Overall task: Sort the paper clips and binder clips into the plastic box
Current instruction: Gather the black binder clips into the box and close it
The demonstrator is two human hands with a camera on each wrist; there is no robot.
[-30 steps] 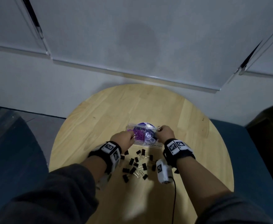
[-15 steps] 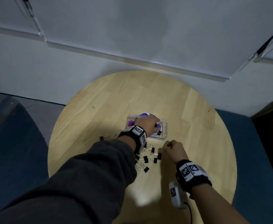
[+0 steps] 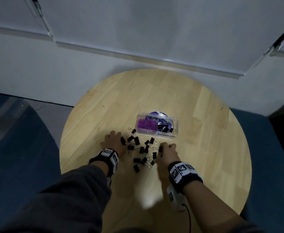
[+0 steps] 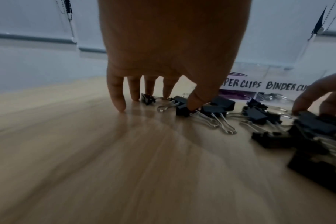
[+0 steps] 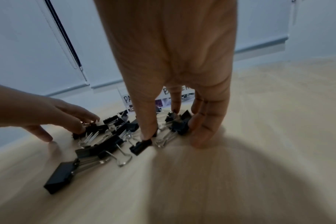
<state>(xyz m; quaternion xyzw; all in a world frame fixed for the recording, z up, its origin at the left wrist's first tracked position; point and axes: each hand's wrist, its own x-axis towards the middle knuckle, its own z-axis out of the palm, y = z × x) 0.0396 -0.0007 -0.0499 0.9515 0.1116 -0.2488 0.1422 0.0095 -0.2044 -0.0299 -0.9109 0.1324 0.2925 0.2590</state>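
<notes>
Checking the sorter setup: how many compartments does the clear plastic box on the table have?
2. The left compartment, labelled PAPER CLIPS, holds purple paper clips. The right compartment, labelled BINDER CLIPS, holds black binder clips. No further compartment shows.

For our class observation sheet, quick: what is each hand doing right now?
Left hand: open, fingers spread, fingertips touching the binder clips and the table.
Right hand: fingers curled round a few binder clips.
</notes>
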